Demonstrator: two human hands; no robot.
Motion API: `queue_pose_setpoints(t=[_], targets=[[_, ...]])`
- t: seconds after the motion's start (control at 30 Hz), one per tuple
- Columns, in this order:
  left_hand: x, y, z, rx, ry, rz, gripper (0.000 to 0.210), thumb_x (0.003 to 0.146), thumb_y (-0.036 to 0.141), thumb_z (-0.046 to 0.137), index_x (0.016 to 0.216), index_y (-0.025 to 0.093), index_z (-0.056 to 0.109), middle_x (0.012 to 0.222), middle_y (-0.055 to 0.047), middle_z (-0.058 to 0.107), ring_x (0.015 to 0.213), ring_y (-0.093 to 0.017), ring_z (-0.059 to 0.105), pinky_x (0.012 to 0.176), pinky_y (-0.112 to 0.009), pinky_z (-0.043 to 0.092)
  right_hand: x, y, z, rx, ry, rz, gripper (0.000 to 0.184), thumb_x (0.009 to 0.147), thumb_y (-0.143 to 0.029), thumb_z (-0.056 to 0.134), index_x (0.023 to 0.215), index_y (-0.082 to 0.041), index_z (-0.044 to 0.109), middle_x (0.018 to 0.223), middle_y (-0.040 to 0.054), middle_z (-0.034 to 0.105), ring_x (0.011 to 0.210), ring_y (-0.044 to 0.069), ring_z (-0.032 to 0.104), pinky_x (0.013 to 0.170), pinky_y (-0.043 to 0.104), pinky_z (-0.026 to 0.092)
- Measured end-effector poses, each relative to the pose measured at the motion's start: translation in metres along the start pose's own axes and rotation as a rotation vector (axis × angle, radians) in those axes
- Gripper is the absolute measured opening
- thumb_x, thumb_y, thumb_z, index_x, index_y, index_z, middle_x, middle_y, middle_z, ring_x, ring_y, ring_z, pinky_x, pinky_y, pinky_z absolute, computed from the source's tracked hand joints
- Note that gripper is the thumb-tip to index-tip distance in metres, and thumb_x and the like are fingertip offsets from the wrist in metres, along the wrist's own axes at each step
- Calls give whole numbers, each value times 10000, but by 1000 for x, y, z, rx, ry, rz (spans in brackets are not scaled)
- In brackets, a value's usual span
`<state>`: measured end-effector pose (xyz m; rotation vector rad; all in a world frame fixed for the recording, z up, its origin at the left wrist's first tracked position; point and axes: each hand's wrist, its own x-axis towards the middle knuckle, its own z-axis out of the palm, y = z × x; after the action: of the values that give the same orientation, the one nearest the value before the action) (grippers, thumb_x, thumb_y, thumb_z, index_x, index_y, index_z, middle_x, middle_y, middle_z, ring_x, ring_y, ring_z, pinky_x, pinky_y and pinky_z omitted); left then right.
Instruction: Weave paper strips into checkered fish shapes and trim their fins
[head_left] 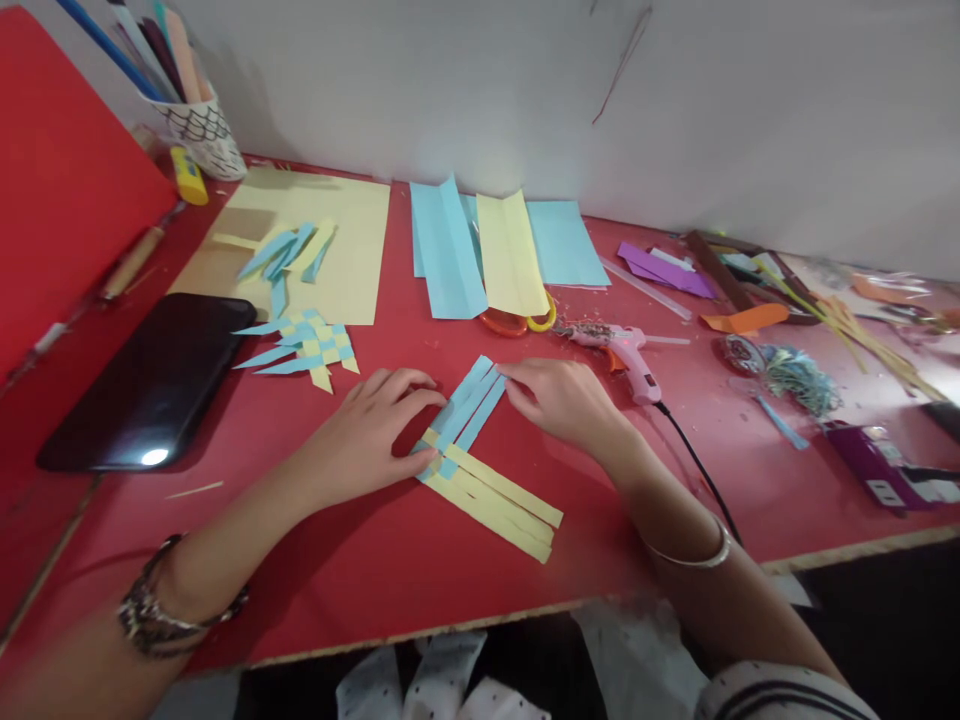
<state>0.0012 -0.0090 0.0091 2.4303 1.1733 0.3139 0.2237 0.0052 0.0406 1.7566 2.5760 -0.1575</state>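
Observation:
Blue paper strips (469,400) and yellow paper strips (499,500) cross in a small woven corner on the red table. My left hand (386,430) rests at that corner, thumb and fingers apart, touching the weave's left edge. At the upper end of the blue strips, my right hand (559,400) pinches a strip tip between thumb and forefinger. A finished-looking woven piece (319,343) in blue and yellow, with pointed ends, lies to the left of my left hand.
A black phone (150,385) lies at left. Behind are loose strips on a yellow sheet (360,250), folded blue paper (450,255), and scissors (541,312). A pink glue gun (634,365) with a cord sits right of my right hand. A pen cup (202,130) stands at back left.

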Motion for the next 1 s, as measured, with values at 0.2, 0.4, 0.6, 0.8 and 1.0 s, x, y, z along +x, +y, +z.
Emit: queue_pose_setpoints(t=[0.2,0.4,0.6,0.8,1.0], targets=[[1,-2,1,15,5,2,408,781,447,450,1127,231,449,1156,-62,457,1074,-234,410,876,-377,355,0,1,2,5,-3,14,315,826,-226,341,972,-193,618,815,51,653,705,167,570,507,241,276],[1,-2,4,21,36,5,465,751,517,474,1101,210,464,1145,-80,468,1060,-243,425,860,-379,368,0,0,4,37,137,30,309,815,-227,382,1048,-168,576,860,62,653,730,173,579,526,244,318],[0,-1,6,-33,39,-24,261,733,432,533,866,208,515,1138,-70,463,1063,-246,414,851,-399,375,0,2,8,109,238,13,272,795,-204,404,986,-166,594,860,58,652,715,155,578,535,236,338],[1,0,4,-112,14,-35,197,726,387,547,731,200,485,1098,-57,474,1035,-233,426,841,-385,367,0,2,7,146,300,15,266,780,-192,409,960,-147,599,795,50,653,628,135,561,501,229,318],[3,4,-1,-208,-37,-41,168,788,327,460,680,198,453,705,11,531,720,-148,502,686,-292,387,-1,1,6,162,367,13,253,777,-186,398,917,-140,603,698,39,626,579,119,533,483,221,303]])
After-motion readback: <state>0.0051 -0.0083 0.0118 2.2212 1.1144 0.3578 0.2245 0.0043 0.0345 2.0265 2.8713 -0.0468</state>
